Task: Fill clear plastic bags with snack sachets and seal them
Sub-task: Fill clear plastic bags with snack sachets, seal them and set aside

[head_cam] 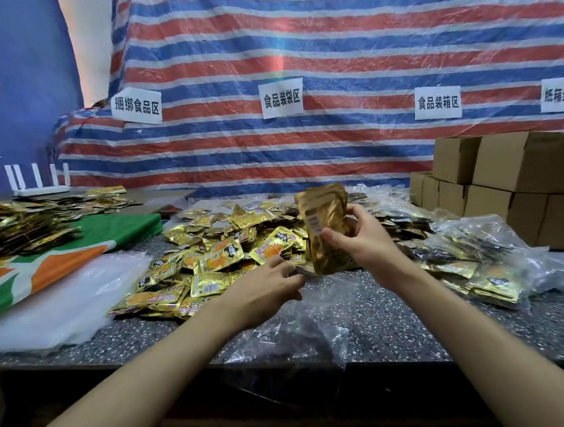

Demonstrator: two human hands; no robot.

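Head view: right hand (364, 238) fingers clamp a sachet stack (324, 224); left hand (268, 286) reaches the pile (217, 250), grip unclear; front bag (314, 330) lies empty.

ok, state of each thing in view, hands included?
right hand: grips sachet stack
sachet stack: upright, off the table
left hand: fingers at loose pile, grip unclear
loose pile: spread on table
clear bag: crumpled, looks empty
filled bags: lying at right
cardboard boxes: stacked, closed

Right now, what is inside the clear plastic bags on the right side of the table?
The clear plastic bags hold gold snack sachets, seen through the film in layers. Upper sachets cover the lower ones, so the count cannot be seen.
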